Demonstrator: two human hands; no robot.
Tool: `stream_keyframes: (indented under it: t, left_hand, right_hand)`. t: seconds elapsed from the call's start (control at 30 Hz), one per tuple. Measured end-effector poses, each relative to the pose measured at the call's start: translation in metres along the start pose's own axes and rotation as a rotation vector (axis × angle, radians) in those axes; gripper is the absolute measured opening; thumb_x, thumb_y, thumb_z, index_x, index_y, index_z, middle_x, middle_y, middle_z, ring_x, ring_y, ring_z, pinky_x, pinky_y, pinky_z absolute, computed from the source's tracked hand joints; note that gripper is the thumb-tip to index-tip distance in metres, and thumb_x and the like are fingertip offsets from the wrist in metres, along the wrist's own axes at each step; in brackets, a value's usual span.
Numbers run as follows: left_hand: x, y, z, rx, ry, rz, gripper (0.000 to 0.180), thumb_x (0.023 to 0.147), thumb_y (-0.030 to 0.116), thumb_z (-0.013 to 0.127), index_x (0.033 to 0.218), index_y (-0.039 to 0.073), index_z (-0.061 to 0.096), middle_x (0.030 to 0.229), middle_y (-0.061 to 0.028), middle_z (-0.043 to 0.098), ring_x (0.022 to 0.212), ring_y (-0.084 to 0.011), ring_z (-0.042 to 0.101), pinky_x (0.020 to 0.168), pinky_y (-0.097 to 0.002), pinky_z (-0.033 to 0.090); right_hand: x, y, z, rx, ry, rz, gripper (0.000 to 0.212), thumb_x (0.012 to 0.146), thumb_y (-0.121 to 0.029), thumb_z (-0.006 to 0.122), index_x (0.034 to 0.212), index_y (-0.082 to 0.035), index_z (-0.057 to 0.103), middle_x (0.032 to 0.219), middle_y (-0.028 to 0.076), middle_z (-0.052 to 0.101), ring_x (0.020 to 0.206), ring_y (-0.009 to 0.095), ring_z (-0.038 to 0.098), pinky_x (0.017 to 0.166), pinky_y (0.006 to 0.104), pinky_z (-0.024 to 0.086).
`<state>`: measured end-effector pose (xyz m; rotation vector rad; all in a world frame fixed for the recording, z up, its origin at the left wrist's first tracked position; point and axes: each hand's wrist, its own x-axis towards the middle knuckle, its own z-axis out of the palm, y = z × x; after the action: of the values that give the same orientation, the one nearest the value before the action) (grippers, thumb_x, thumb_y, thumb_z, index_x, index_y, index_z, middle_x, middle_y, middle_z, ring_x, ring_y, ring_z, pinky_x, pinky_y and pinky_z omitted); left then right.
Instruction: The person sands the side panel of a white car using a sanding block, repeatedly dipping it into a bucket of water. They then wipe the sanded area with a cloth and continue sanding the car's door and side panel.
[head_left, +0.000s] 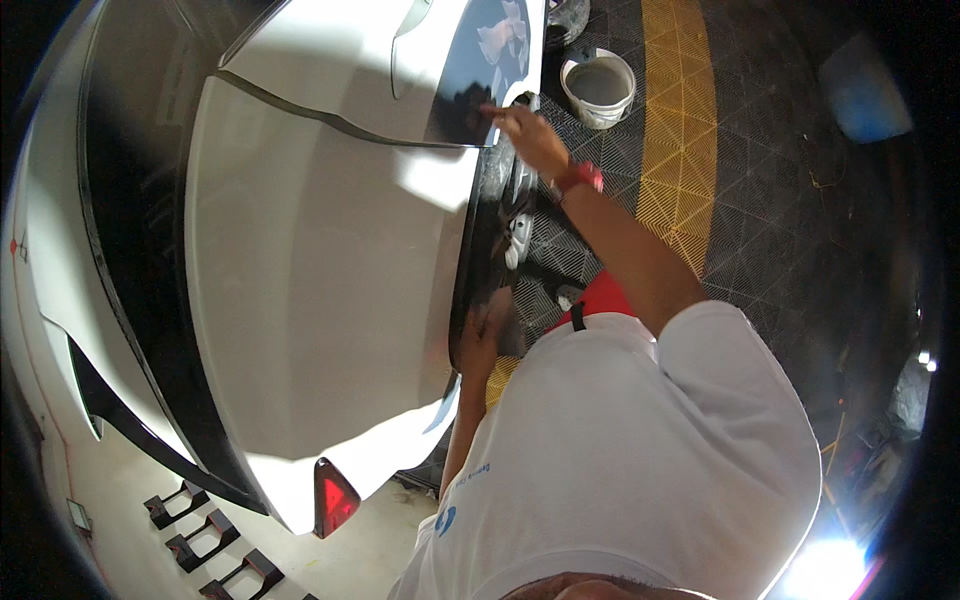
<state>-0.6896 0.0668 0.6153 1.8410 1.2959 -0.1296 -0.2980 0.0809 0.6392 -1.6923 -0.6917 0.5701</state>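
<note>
A white car body panel [320, 260] stretches along my left side, with a door [330, 50] beyond it at the far end. My right hand [525, 132] reaches forward to the lower corner of that door, its fingers closed together at the glossy dark area there. A small reddish tip shows at the fingers; what it is I cannot make out. My left hand [480, 335] is low at the dark, shiny lower edge [472, 270] of the panel, close to my body. Its fingers are dim and blurred against that edge.
A white bucket [598, 88] stands on the dark tiled floor [770, 230], beside a yellow floor strip [680, 120]. A red triangular car light [335, 497] sits at the near end of the panel. Black bracket-like pieces [205, 540] are at lower left. A bright lamp [825, 570] glares at lower right.
</note>
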Motion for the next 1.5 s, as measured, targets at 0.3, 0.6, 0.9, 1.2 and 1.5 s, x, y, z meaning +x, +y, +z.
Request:
stream_keyframes:
  t: [0.3, 0.6, 0.9, 1.2, 1.5]
  left_hand:
    - [-0.005, 0.012, 0.018, -0.153, -0.010, 0.002, 0.071, 0.108, 0.034, 0.062, 0.158, -0.013, 0.041, 0.149, -0.0314, 0.061, 0.140, -0.0391, 0.061, 0.118, -0.0415, 0.044]
    - [0.025, 0.051, 0.057, -0.203, 0.038, -0.041, 0.070, 0.106, 0.030, 0.065, 0.157, -0.012, 0.042, 0.149, -0.0301, 0.061, 0.140, -0.0376, 0.060, 0.119, -0.0417, 0.043]
    - [0.051, 0.211, 0.101, -0.994, -0.047, -0.163, 0.068, 0.107, 0.023, 0.064, 0.167, 0.008, 0.035, 0.160, -0.0130, 0.050, 0.143, -0.0286, 0.051, 0.119, -0.0414, 0.044]
    - [0.091, 0.446, 0.201, -1.038, -0.249, 0.144, 0.058, 0.107, 0.024, 0.064, 0.159, 0.006, 0.044, 0.150, -0.0151, 0.058, 0.138, -0.0284, 0.057, 0.116, -0.0430, 0.046]
    - [0.091, 0.573, 0.308, -0.985, -0.726, 0.342, 0.042, 0.109, 0.022, 0.065, 0.145, 0.004, 0.054, 0.129, -0.0089, 0.069, 0.119, -0.0172, 0.068, 0.102, -0.0350, 0.056]
  right_hand:
    - [0.010, 0.034, -0.010, 0.294, 0.074, 0.011, 0.045, 0.111, -0.036, 0.054, 0.143, -0.011, 0.072, 0.129, 0.014, 0.075, 0.120, 0.025, 0.068, 0.108, 0.0372, 0.050]
    - [-0.050, 0.017, -0.020, -0.067, -0.169, -0.344, 0.042, 0.112, -0.035, 0.057, 0.146, -0.013, 0.068, 0.124, 0.011, 0.068, 0.112, 0.027, 0.066, 0.105, 0.0395, 0.052]
    - [-0.119, 0.037, -0.224, 0.717, -0.259, 0.478, 0.057, 0.108, -0.017, 0.063, 0.163, -0.019, 0.049, 0.151, 0.006, 0.059, 0.132, 0.023, 0.062, 0.112, 0.0381, 0.050]
    - [-0.128, 0.009, -0.354, -0.485, -0.208, -0.100, 0.067, 0.103, 0.002, 0.054, 0.166, -0.018, 0.041, 0.154, 0.020, 0.050, 0.141, 0.042, 0.055, 0.121, 0.0464, 0.047]
    - [-0.145, 0.016, -0.475, 0.136, 0.385, 0.044, 0.062, 0.102, -0.002, 0.067, 0.160, -0.007, 0.045, 0.160, 0.014, 0.052, 0.138, 0.032, 0.060, 0.119, 0.0428, 0.047]
